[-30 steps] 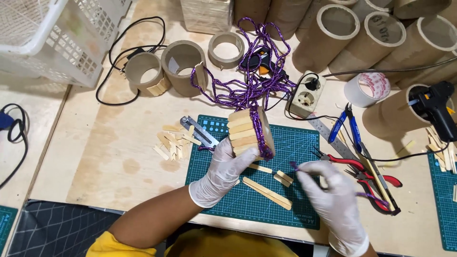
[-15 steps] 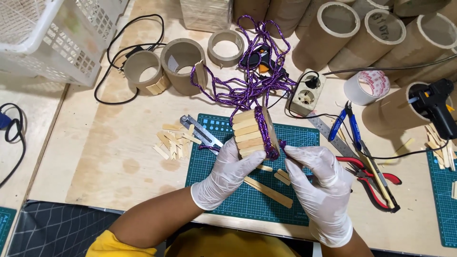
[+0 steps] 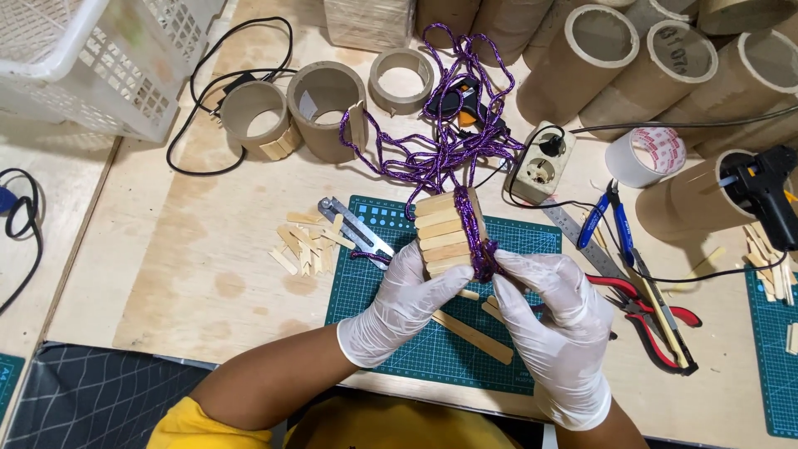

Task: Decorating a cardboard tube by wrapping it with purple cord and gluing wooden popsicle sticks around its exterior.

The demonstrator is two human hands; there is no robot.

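Both hands wear white gloves. My left hand (image 3: 399,303) grips a short cardboard ring clad in flat wooden sticks (image 3: 440,237), held above a green cutting mat (image 3: 399,333). My right hand (image 3: 553,320) presses a shiny purple cord (image 3: 480,254) against the ring's right edge, where the cord is wound around it. The rest of the purple cord (image 3: 440,150) lies in a loose tangle on the table behind the ring. Loose wooden sticks (image 3: 470,334) rest on the mat under my hands.
Cardboard tubes (image 3: 324,104) and rings stand behind, with larger tubes (image 3: 598,58) at the back right. A white basket (image 3: 91,66) sits far left. A utility knife (image 3: 353,229), stick offcuts (image 3: 303,245), power strip (image 3: 540,162), tape roll (image 3: 644,154), pliers (image 3: 644,308) and glue gun (image 3: 769,191) surround the mat.
My right hand came in from the right side of the mat to the ring and now holds the purple cord against it. The left hand stayed on the ring, turning it slightly.
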